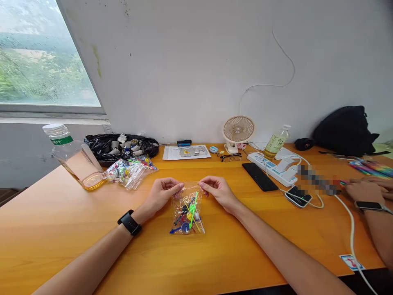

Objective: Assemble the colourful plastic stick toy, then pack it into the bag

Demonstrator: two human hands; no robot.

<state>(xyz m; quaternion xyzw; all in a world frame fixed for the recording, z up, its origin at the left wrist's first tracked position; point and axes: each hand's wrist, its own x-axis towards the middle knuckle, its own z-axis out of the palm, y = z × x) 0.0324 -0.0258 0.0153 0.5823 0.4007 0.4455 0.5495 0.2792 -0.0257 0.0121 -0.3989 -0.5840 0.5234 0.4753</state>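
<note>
A small clear plastic bag [179, 211] hangs or rests just above the wooden table [147, 262], its top edge stretched between my two hands. Inside it are several colourful plastic pieces, among them a bright green arrow-shaped piece [193, 209], a blue arrow-shaped piece [176, 231] and yellow, black and white ones. My left hand [163, 191] pinches the bag's top left corner between thumb and fingers. At the top right corner, my right hand [218, 191] pinches the bag the same way. Whether the bag's bottom touches the table I cannot tell.
Left stand a large bottle [76, 159], more bagged pieces [132, 172] and a black plastic bag [92, 143]. Behind are a fan [238, 130] and glasses [231, 157]. Right lie a black phone [259, 177], a power strip [272, 169] and cables; another person's hand [365, 192] rests far right.
</note>
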